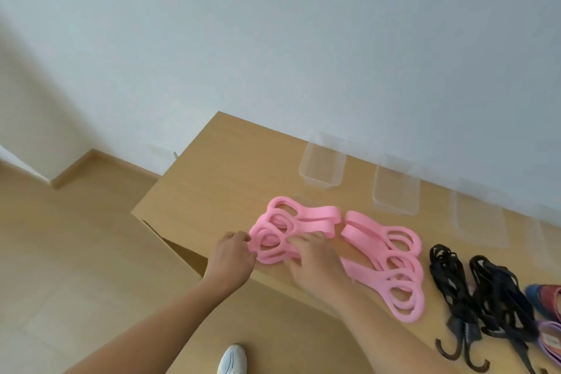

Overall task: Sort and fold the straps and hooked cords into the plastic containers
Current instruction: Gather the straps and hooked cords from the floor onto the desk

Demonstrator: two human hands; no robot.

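A bunch of pink looped straps (pixel 300 220) lies near the wooden table's (pixel 212 167) left front corner. My left hand (pixel 232 255) pinches the bunch's left loops. My right hand (pixel 315 258) lies over its middle, fingers spread on the loops. A second bunch of pink straps (pixel 391 261) lies just to the right. Two bundles of black hooked cords (pixel 485 291) lie further right, hooks toward me. Three clear plastic containers (pixel 323 162) (pixel 396 184) (pixel 476 212) stand in a row along the wall.
Blue, red and purple straps (pixel 546 307) show at the right edge. The table's left edge drops to a wooden floor (pixel 76 252). A white shoe (pixel 232 358) is below the table's front edge. A white wall (pixel 303 39) stands behind the containers.
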